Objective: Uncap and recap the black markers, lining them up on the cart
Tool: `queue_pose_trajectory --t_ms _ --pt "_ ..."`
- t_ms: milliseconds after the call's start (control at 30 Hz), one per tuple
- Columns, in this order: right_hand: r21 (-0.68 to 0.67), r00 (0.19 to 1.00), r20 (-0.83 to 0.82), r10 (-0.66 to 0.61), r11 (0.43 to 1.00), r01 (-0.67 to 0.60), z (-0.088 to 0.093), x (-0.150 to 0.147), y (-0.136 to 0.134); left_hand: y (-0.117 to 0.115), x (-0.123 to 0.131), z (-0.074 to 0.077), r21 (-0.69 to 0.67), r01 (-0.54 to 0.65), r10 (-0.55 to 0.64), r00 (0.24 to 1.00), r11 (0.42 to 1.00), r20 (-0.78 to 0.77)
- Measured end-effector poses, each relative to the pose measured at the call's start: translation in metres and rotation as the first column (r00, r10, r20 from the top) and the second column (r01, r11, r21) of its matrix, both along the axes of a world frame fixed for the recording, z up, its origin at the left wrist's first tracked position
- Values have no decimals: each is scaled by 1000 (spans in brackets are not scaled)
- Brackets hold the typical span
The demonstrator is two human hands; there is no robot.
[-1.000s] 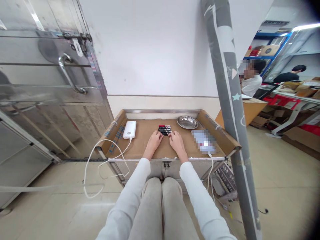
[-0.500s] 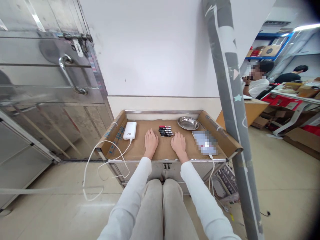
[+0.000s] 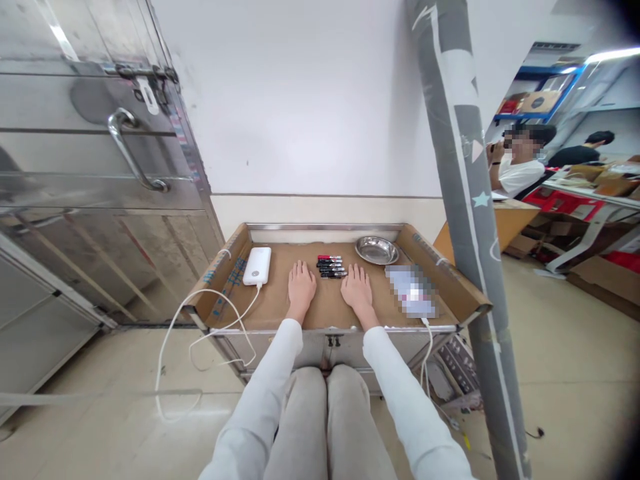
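Palm down on the brown cardboard-covered tabletop (image 3: 330, 313) lies my left hand (image 3: 301, 285), fingers stretched out and holding nothing. My right hand (image 3: 357, 289) rests flat in the same way, also without anything in it. Between the two, slightly farther back, several marker pens (image 3: 331, 267) lie side by side, a red one at the far end and black ones nearer. The right fingertips are close to the pens; whether they touch cannot be made out. A round metal dish (image 3: 377, 250) sits behind my right hand.
A white power bank (image 3: 257, 266) with a white cable (image 3: 235, 301) lies at left. At right is a blurred flat device (image 3: 411, 291), cable attached. Raised cardboard sides edge the top. A grey-wrapped pole (image 3: 473, 200) leans at right; a person (image 3: 523, 163) sits beyond it.
My view has shifted slightly, so the table sits a little lower in the picture. Both hands stay flat in place. The seated person at right has shifted a little.
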State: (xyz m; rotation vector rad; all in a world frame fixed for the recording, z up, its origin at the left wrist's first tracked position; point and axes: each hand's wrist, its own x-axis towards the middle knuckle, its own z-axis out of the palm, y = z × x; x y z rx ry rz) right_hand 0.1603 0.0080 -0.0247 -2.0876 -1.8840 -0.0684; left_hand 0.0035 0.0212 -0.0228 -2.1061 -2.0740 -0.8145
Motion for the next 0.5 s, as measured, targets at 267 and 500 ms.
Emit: queue_pose_trajectory --t_ms 267,500 --pt "112 1000 14 11 994 -13 1 2 6 6 -1 1 27 5 -5 1000 1000 -29" --pt "249 999 48 -7 969 -5 17 0 -1 1 -1 8 124 -4 3 1000 992 12"
